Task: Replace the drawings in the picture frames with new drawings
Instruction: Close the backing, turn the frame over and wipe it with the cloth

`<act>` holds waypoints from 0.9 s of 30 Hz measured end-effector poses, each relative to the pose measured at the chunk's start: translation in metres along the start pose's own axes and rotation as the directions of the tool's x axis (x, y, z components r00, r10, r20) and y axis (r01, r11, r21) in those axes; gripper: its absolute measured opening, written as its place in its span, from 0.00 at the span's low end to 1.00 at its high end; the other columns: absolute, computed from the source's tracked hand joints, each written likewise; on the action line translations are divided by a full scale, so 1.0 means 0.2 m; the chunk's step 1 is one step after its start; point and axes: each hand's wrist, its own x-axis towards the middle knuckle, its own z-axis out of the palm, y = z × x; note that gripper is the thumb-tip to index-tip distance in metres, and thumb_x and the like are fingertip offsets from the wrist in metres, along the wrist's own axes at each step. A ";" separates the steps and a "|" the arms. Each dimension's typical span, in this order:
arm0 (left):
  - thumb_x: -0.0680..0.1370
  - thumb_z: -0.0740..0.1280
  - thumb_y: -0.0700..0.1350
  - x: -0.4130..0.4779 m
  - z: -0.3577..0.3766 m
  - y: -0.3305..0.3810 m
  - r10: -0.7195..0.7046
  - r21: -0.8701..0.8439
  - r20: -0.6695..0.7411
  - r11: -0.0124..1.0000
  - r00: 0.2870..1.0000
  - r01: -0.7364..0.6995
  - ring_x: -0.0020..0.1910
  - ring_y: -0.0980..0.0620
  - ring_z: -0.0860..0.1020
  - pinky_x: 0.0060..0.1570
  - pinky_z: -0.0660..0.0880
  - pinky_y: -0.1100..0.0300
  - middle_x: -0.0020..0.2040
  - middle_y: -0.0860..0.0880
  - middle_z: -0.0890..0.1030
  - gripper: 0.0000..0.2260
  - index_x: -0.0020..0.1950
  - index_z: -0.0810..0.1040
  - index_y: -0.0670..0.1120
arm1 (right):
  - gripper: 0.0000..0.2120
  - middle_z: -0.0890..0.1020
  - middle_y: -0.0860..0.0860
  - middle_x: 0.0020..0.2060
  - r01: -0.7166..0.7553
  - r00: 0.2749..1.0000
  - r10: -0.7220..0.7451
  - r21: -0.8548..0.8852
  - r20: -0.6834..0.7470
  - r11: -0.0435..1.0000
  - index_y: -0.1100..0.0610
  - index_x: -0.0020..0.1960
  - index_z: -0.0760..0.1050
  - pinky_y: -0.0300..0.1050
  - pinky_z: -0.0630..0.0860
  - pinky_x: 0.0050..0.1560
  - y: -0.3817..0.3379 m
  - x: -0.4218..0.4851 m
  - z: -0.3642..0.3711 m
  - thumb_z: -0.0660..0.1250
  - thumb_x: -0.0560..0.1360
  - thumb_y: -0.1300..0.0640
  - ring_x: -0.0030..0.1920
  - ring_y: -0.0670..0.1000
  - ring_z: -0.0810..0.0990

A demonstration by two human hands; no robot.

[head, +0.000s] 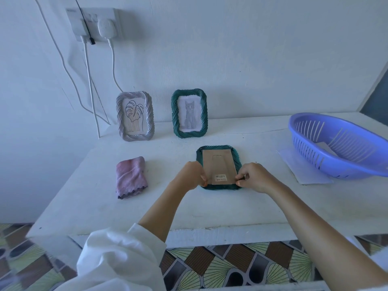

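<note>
As the left hand (pixel 192 175) and right hand (pixel 257 178) pinched its near corners, fingers (pixel 239 180) curled, the cardboard backing (pixel 218 164) looked light, stiff, liftable there from the green frame (pixel 216 147).

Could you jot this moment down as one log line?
frame face down, backing up | left hand grips its left edge | right hand pinches near-right corner

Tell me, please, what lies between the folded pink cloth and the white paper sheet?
Head view: the face-down green twisted-edge picture frame, left hand and right hand gripping its near corners.
</note>
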 end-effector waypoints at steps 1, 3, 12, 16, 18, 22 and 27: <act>0.74 0.71 0.41 -0.01 0.00 0.00 0.015 0.013 -0.004 1.000 1.000 -0.015 0.55 0.43 0.78 0.56 0.76 0.55 0.57 0.42 0.81 0.13 0.57 0.82 0.41 | 0.09 0.76 0.45 0.37 0.021 1.000 -0.021 -0.028 0.007 0.999 0.62 0.51 0.82 0.35 0.69 0.40 0.00 0.00 0.00 0.70 0.72 0.62 0.38 0.45 0.73; 0.75 0.70 0.43 -0.03 0.01 0.00 0.043 0.062 0.001 0.997 0.999 -0.043 0.56 0.43 0.78 0.56 0.75 0.55 0.57 0.43 0.80 0.14 0.59 0.81 0.42 | 0.08 0.77 0.48 0.42 0.047 0.999 -0.045 -0.071 0.029 0.996 0.61 0.50 0.82 0.41 0.71 0.46 0.01 0.01 0.00 0.70 0.72 0.61 0.44 0.49 0.76; 0.75 0.69 0.47 -0.05 0.02 -0.04 0.095 0.113 0.004 0.989 0.995 -0.095 0.55 0.46 0.77 0.54 0.72 0.57 0.56 0.44 0.80 0.15 0.60 0.81 0.43 | 0.12 0.78 0.52 0.55 0.123 0.984 -0.098 -0.165 0.150 0.979 0.61 0.54 0.81 0.39 0.68 0.51 0.01 0.05 -0.06 0.71 0.71 0.60 0.56 0.52 0.76; 0.76 0.68 0.47 -0.04 0.03 -0.05 0.106 0.134 -0.002 0.986 0.994 -0.104 0.55 0.45 0.76 0.58 0.73 0.53 0.57 0.44 0.80 0.15 0.60 0.80 0.42 | 0.12 0.77 0.53 0.57 0.137 0.981 -0.112 -0.160 0.155 0.978 0.62 0.54 0.81 0.42 0.69 0.54 0.01 0.05 -0.07 0.71 0.71 0.60 0.57 0.53 0.75; 0.76 0.68 0.47 -0.04 0.03 -0.05 0.108 0.133 -0.008 0.985 0.994 -0.106 0.55 0.45 0.77 0.58 0.73 0.51 0.57 0.43 0.80 0.15 0.59 0.80 0.41 | 0.11 0.77 0.53 0.56 0.153 0.980 -0.128 -0.164 0.152 0.975 0.61 0.53 0.82 0.44 0.69 0.55 0.02 0.05 -0.07 0.71 0.72 0.60 0.57 0.53 0.75; 0.75 0.69 0.47 -0.03 0.04 -0.05 0.108 0.140 -0.011 0.985 0.994 -0.105 0.55 0.45 0.77 0.58 0.74 0.52 0.56 0.44 0.80 0.16 0.59 0.80 0.41 | 0.11 0.78 0.52 0.56 0.182 0.976 -0.155 -0.185 0.154 0.966 0.60 0.53 0.82 0.44 0.69 0.55 0.03 0.06 -0.07 0.71 0.71 0.58 0.59 0.53 0.71; 0.75 0.69 0.47 -0.01 0.04 -0.05 0.123 0.152 0.001 0.981 0.992 -0.122 0.55 0.45 0.77 0.58 0.74 0.52 0.57 0.44 0.80 0.15 0.59 0.81 0.42 | 0.12 0.78 0.46 0.58 0.224 0.968 -0.175 -0.298 0.182 0.928 0.53 0.55 0.82 0.44 0.67 0.55 0.04 0.06 -0.10 0.70 0.72 0.52 0.59 0.51 0.69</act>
